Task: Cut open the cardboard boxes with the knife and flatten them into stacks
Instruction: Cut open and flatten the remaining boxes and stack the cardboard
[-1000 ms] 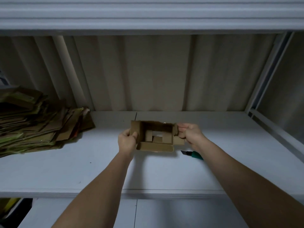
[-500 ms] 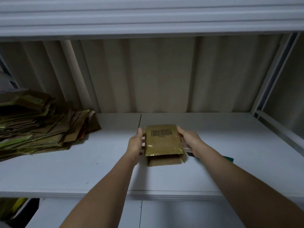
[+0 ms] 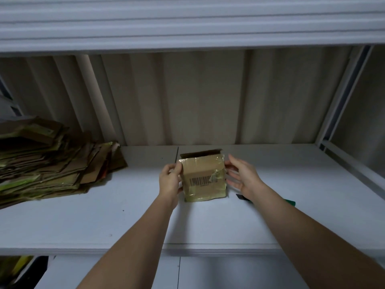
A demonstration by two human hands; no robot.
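- The white shelf (image 3: 208,226) runs the full width of the view; its near edge crosses low in the view and its far edge meets a ribbed back wall (image 3: 198,97). An upper shelf (image 3: 187,21) overhangs close above.
- The open room lies on the near half of the shelf and to the right of the box, as far as the metal upright (image 3: 341,97) at the right.
- One small cardboard box (image 3: 203,178) stands in the middle of the shelf, barcode face toward the camera, glossy tape over it, its far top edge open.
- Two hands: the left hand (image 3: 169,180) grips the box's left edge with curled fingers; the right hand (image 3: 241,176) is spread, fingers straight, at the box's right side. Whether it touches the box is unclear.
- One knife (image 3: 290,202) lies on the shelf just right of the box; the right forearm hides most of it, leaving a dark tip and a green end.
- One stack of flattened cardboard (image 3: 52,161) sits at the far left, cut off by the frame; its sheets are too many and too dim to count.
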